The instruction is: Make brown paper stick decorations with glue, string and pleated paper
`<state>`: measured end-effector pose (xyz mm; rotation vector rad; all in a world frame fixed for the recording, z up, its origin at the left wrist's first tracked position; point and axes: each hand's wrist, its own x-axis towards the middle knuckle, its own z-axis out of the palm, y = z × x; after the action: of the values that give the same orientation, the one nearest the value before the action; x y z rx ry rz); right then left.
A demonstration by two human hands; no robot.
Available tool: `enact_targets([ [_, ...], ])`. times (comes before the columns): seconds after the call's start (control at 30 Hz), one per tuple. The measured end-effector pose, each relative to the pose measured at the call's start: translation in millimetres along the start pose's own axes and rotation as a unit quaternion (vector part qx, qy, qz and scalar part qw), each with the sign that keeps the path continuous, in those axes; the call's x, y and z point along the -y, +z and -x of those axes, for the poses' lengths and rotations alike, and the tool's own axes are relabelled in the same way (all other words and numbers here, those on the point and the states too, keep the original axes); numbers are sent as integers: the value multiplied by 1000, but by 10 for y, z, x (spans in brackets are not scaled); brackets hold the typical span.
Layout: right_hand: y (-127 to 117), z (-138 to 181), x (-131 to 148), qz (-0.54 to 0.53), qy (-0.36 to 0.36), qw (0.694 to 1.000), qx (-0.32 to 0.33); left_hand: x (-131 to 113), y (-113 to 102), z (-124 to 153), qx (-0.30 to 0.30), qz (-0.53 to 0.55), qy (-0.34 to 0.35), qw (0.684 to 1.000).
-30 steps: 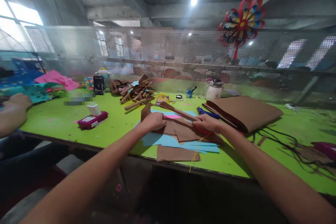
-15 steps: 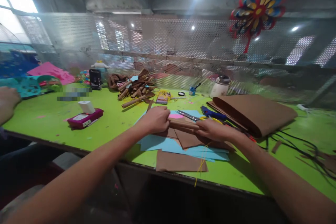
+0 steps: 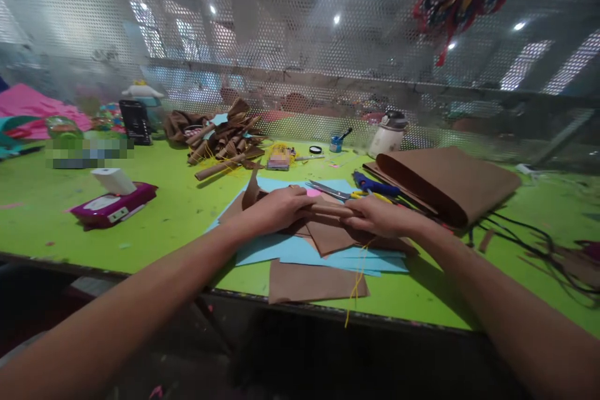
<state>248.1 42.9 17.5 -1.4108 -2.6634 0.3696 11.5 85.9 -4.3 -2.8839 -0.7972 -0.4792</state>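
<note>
A narrow roll of brown paper (image 3: 328,209) lies crosswise between my hands. My left hand (image 3: 284,207) is closed round its left part, and my right hand (image 3: 375,215) grips its right end. Beneath them are loose brown paper pieces (image 3: 330,239) on light blue sheets (image 3: 262,252). Yellow string (image 3: 360,278) hangs down below my right hand, across a brown paper rectangle (image 3: 309,281) at the table edge. Just beyond my right hand lie scissors (image 3: 328,190) and a blue glue gun (image 3: 375,184).
Large folded brown paper (image 3: 454,184) and black cables (image 3: 529,250) lie at the right. Paper rolls (image 3: 229,144) are piled at the back left. A purple tissue pack (image 3: 115,203) sits left on the green table (image 3: 182,225). Behind stands a perforated metal screen (image 3: 290,44).
My view has tilted down and turned slightly right. My left hand has slid along the roll toward my right hand, which keeps its grip. The neighbour's hand at far left has left view.
</note>
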Motion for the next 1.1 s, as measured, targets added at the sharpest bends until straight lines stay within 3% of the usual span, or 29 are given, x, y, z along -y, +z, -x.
enact_targets([
  [0.23,-127,174,15,7,10,1000,-23,-9,-68,35,-11,12,0,1000],
  [0.4,-307,363,-17,63,109,988,-90,14,-146,73,23,59,-22,998],
  [0.7,-262,325,-406,123,191,966,-122,-12,-170,61,54,60,-36,996],
  [0.77,-258,321,-365,144,163,960,-176,-15,-172,61,58,53,-40,996],
  [0.87,-251,335,-108,101,40,963,-246,-9,-167,63,67,46,-44,996],
  [0.97,-169,339,213,47,-89,985,-140,-9,-173,61,80,46,-51,994],
  [1.03,-72,318,361,74,-131,985,-84,-18,-189,59,85,47,-57,994],
  [1.1,28,281,435,101,-141,982,-75,-30,-208,56,86,49,-64,993],
])
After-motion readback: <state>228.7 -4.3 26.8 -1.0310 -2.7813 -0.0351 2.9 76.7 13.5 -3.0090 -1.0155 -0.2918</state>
